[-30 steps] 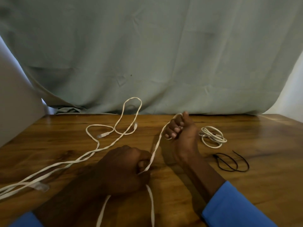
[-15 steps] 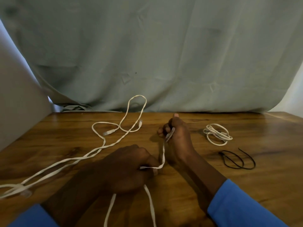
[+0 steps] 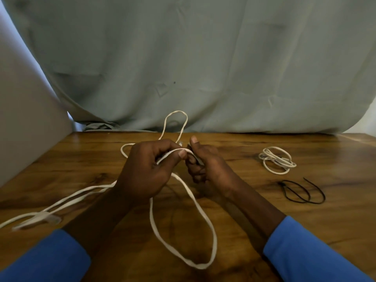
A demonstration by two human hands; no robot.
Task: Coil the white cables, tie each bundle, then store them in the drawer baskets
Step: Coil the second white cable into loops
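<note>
A long flat white cable (image 3: pixel 203 218) lies across the wooden table (image 3: pixel 305 220). One loop of it hangs from my hands toward the near edge. My left hand (image 3: pixel 146 171) pinches the cable between thumb and fingers at the table's middle. Right beside it, my right hand (image 3: pixel 205 165) curls round the same cable, fingers closed on it. More of the cable trails off to the left, and another loop rises behind my hands. A small coiled white cable (image 3: pixel 277 162) rests to the right.
A black tie cord (image 3: pixel 301 191) lies right of my right forearm, nearer than the small coil. A grey-green curtain (image 3: pixel 203 68) hangs behind the table. A pale panel (image 3: pixel 24 123) stands at the left edge.
My left hand has risen from the table to meet the right hand, bringing the cable with it. A large loop now hangs below both hands.
</note>
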